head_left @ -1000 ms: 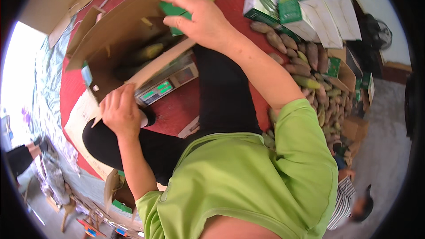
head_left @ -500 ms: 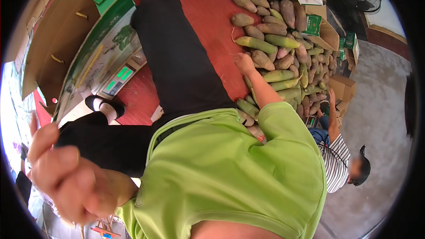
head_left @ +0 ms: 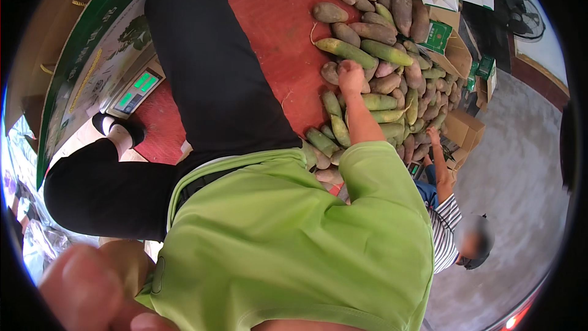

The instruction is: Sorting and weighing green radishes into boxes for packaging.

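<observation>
A large heap of radishes (head_left: pixel 383 101), some green and some brownish purple, lies to the right of my legs. My right hand (head_left: pixel 351 78) reaches onto its near-left edge with the fingers curled closed. It sits beside a brownish radish (head_left: pixel 330 73) and just below a long green radish (head_left: pixel 346 53). What is under the fingers, if anything, is hidden. My left hand (head_left: pixel 86 288) is raised at the lower left, close to the camera and smeared by motion. No object shows in it.
A green-and-white carton (head_left: pixel 92 61) stands at left, beside a scale with a lit green display (head_left: pixel 138 91). Red flooring (head_left: pixel 269 30) lies under my legs. Beyond the heap are cardboard boxes (head_left: pixel 465 127), a black fan (head_left: pixel 523 18) and a co-worker in a striped shirt (head_left: pixel 444 233), reaching toward the radishes.
My right hand has moved from the heap's edge onto the radishes. My left hand has dropped lower in the picture. The co-worker's arm has shifted, and the whole view has tilted somewhat.
</observation>
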`<state>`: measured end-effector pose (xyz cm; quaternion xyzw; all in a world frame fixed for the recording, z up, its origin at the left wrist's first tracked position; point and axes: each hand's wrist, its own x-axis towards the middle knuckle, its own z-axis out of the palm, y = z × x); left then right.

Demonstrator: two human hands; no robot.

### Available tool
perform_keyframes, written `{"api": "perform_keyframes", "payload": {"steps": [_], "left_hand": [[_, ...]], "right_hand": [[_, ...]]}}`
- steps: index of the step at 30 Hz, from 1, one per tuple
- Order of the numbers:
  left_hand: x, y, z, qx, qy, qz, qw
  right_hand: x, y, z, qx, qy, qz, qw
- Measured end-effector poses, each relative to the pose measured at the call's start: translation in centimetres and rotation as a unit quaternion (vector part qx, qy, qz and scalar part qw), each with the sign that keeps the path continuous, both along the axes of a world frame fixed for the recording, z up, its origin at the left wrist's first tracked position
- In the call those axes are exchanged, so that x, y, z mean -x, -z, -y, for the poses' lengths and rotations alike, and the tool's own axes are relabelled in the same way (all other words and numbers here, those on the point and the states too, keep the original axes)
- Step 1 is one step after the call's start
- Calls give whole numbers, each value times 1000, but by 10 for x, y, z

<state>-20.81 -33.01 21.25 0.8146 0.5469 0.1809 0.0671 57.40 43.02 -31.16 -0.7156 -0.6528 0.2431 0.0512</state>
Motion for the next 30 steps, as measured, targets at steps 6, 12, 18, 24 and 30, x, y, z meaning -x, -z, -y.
{"api": "perform_keyframes", "payload": {"steps": [6,12,18,24,30], "left_hand": [[-44,20,21,12,-48,20,999],[-103,19,-43,32,-84,17,996],[-128,27,-65,36,-108,17,993],[-112,58,-43,22,-117,31,992],[-97,61,-3,29,-135,39,990]], "right_hand": [[-15,-40,-64,-8,-17,277,961],[-60,-11,-91,99,8,256,962],[-55,-26,-89,179,-6,263,948],[-55,-28,-67,148,10,191,970],[-44,-41,-59,165,36,141,975]]}}
